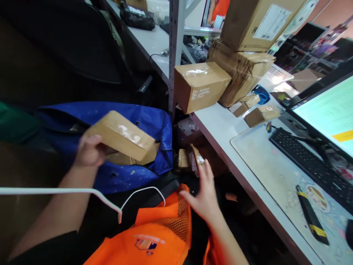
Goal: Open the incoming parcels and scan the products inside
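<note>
Down beside the desk, over a blue bag — got the left hand clamped on one end of a taped brown parcel, fingers curled under and thumb on top, so a proper grip. Holding it tilted, up in the air just above the bag's open mouth, with what looks like another flat brown packet right beneath it. Right hand empty, fingers spread and loose, hovering low above an orange mesh vest and near a couple of small wrapped packets on the floor by the bag's edge. Not touching them, as far as can be told.

Reads like the mid-carry part of parcel handling: picked up, not set down anywhere. Can't say whether coming out of the bag or going in.

Gripped at one end only, so any further move calls for a steady wrist or a second hand under the far end — otherwise risking a droop or a slip.

Up on the desk: a cardboard box with white lettering, bigger boxes stacked behind it, a keyboard, a lit monitor, a black-and-yellow cutter. Also a white cable strung across the lap.
</note>
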Demonstrator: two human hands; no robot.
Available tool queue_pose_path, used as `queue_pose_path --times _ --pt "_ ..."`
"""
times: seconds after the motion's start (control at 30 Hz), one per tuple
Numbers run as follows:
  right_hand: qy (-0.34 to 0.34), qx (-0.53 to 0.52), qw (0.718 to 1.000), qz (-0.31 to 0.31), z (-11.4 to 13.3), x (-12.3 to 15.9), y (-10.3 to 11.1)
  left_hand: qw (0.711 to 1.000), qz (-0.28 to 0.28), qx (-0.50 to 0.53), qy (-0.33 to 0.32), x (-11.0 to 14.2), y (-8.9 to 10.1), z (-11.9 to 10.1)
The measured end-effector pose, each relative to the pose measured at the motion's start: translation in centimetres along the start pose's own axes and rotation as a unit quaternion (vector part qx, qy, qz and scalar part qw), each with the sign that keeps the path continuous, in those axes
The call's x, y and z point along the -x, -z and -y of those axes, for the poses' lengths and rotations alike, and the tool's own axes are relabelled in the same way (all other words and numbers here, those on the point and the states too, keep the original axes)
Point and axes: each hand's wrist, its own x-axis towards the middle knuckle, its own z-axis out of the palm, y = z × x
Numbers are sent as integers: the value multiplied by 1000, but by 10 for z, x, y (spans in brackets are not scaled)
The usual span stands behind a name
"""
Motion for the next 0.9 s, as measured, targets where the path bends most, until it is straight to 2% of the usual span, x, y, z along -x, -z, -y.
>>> queue_pose_path --times 0.03,0.1,0.17,0.23,0.3,0.33,0.4,0.5,0.57,0.63,0.7,0.73,0.8,0.87,0.9 --pt "28 -13 999 9 12 -16 -24 997 31 49 44 22 -26 -4" --pt "55 -40 997 -31 22 -37 -54 979 139 81 128 64 -74 -6" --pt "58 -62 990 -114 19 -40 -59 949 237 115 171 94 -109 0" --pt "37 -59 980 -189 8 -30 -42 914 337 138 177 106 -126 9" --pt "-1 -30 969 -245 -3 -14 -15 876 437 131 160 103 -131 20" --pt "-26 -15 962 -272 -6 -5 -1 861 473 115 147 100 -132 26" --pt "-71 -5 947 -313 -10 9 23 852 507 66 114 91 -133 38" --pt "-137 -87 937 -308 -9 21 39 853 521 -7 26 81 -141 47" --pt "-176 -184 925 -283 -10 24 40 856 508 -43 -82 65 -158 43" --pt "-209 -227 902 -302 -15 24 42 871 433 -79 -216 31 -185 30" --pt "-236 -210 879 -357 -25 26 53 884 325 -119 -315 -21 -221 14" --pt "-244 -196 868 -386 -32 29 62 888 292 -140 -326 -51 -240 6" --pt "-251 -171 848 -434 -48 39 88 900 262 -185 -297 -108 -274 -6" --pt "-257 -136 830 -477 -65 56 116 905 266 -207 -261 -149 -298 -12" --pt "-263 -115 818 -498 -73 66 128 904 273 -211 -251 -161 -305 -12"
